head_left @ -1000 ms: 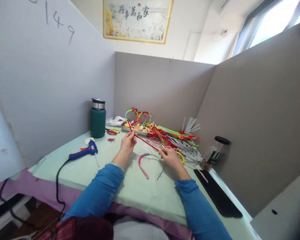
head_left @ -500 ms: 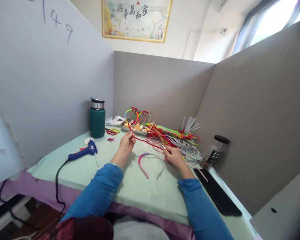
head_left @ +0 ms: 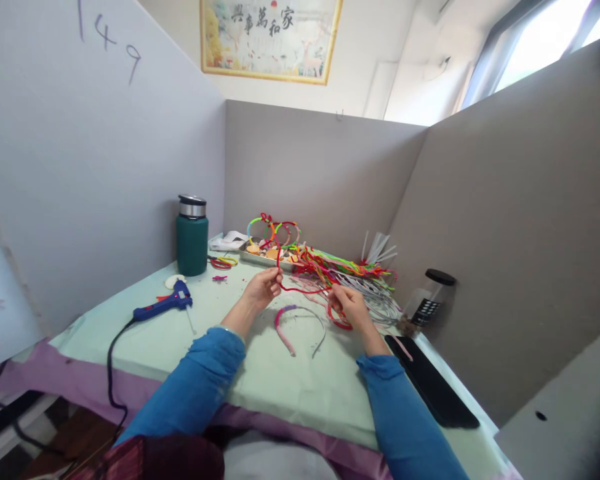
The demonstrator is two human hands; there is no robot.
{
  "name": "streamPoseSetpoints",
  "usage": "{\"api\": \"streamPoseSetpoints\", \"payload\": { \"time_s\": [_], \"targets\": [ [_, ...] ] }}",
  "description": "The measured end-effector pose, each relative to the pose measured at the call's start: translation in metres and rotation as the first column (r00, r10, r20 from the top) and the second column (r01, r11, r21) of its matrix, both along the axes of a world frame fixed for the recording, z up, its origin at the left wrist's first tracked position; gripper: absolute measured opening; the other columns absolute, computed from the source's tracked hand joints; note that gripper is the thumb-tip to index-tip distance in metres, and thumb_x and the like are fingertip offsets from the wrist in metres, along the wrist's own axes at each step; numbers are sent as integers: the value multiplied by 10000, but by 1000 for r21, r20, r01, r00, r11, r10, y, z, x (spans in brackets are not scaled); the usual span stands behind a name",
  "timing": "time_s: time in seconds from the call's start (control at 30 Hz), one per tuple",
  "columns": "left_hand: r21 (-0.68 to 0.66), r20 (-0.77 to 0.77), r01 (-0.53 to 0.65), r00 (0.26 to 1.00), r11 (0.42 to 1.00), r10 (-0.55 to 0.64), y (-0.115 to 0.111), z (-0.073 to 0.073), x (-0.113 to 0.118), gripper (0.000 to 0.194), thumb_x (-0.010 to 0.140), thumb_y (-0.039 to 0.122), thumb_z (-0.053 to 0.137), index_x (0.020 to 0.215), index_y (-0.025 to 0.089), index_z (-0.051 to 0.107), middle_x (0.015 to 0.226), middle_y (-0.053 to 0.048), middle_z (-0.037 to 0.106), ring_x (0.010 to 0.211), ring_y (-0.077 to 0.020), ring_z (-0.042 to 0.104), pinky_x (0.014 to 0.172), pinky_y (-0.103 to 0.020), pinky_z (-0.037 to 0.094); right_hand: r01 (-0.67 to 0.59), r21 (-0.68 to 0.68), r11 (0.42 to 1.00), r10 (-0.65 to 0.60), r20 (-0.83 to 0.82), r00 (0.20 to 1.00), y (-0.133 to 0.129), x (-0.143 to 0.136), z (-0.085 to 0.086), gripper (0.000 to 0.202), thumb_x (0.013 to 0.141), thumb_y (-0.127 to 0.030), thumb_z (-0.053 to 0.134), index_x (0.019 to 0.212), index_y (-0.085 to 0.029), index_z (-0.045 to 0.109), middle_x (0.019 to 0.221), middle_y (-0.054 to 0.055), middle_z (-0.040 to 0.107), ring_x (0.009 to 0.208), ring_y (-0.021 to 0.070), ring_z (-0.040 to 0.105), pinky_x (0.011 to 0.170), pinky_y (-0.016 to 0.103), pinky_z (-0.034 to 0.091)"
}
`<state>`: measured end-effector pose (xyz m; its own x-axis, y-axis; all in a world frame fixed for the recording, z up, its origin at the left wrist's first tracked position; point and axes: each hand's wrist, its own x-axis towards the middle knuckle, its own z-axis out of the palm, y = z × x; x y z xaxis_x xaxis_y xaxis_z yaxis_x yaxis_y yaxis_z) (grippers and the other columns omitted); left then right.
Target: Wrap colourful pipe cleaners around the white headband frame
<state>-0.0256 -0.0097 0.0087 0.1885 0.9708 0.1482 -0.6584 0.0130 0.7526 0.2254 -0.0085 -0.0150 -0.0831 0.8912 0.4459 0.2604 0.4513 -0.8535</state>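
A red pipe cleaner runs between my hands, bending upward past my left fingers. My left hand pinches it toward one end. My right hand has its fingers closed on the other part, near the pile of craft stems. Below that hand lies a red loop; whether it is held or resting on the cloth I cannot tell. On the cloth between my forearms sits a headband, partly wrapped in pink and purple, with the rest bare grey.
A blue glue gun lies at left, before a green bottle and scissors. At the back stand a tray and a heap of coloured pipe cleaners. At right are a clear jar and a black slab.
My left hand has moved right, closer to my right hand. The pipe cleaner, stretched slantwise before, now sags between them with its free end upright. A silver tip by my right fingers no longer shows clearly.
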Motion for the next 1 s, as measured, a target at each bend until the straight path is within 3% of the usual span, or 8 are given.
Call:
{"api": "streamPoseSetpoints", "payload": {
  "time_s": [0.13,0.3,0.6,0.67,0.77,0.87,0.93,1.0],
  "targets": [
    [37,-89,142,986,989,-138,2,-8,7,139,766,224,663,804,92,637,569,24,519,356,-18,317,358,-172,251,-25,-41,999,18,-160,987,-3,-3,3,540,826,-637,473,639,-160,646,534,30,578,433,112,444,440,250,343],
    [40,-196,233,955,972,-221,-1,-12,13,178,744,186,680,885,81,651,638,8,545,391,-18,351,389,-171,308,-65,22,998,67,-116,991,-12,-10,7,350,778,-539,619,772,-193,670,684,9,627,558,123,509,484,227,389],
    [9,-329,110,939,994,-101,-2,-13,16,119,746,208,674,752,114,602,586,19,520,381,-35,360,365,-174,320,86,45,995,-39,-625,779,5,27,19,660,809,-756,293,795,-196,642,744,59,647,556,133,544,497,255,419],
    [16,-356,68,933,998,-58,1,-16,18,99,745,189,673,776,113,618,596,11,544,381,-34,380,365,-167,332,207,-11,978,-186,-483,856,9,33,14,637,810,-728,323,781,-180,646,721,66,650,550,147,545,500,270,412],
    [10,-398,21,917,1000,-15,3,-19,19,122,717,145,691,822,120,634,619,-11,596,396,-39,429,391,-162,382,386,-10,922,-384,90,919,11,33,2,448,803,-576,490,742,-172,673,676,61,653,609,190,581,557,289,413],
    [15,-413,-29,910,999,33,3,-20,19,116,687,129,711,752,132,616,622,-33,629,409,-49,460,414,-170,422,445,131,886,-422,627,655,8,25,-8,240,797,-376,573,818,-177,705,827,112,695,824,247,627,696,315,425],
    [22,-429,-73,900,997,76,3,-20,18,126,673,142,727,691,130,603,626,-51,644,407,-52,467,413,-176,426,436,161,886,-385,779,495,6,20,-11,233,803,-306,579,957,-175,694,986,157,686,941,270,621,761,332,422],
    [19,-457,-113,883,993,109,3,-19,18,130,658,148,741,682,120,616,640,-67,658,403,-58,474,409,-187,424,437,131,890,-335,836,434,5,16,-12,309,831,-272,547,1112,-178,636,1088,176,658,990,277,619,782,343,425]
  ]
}}
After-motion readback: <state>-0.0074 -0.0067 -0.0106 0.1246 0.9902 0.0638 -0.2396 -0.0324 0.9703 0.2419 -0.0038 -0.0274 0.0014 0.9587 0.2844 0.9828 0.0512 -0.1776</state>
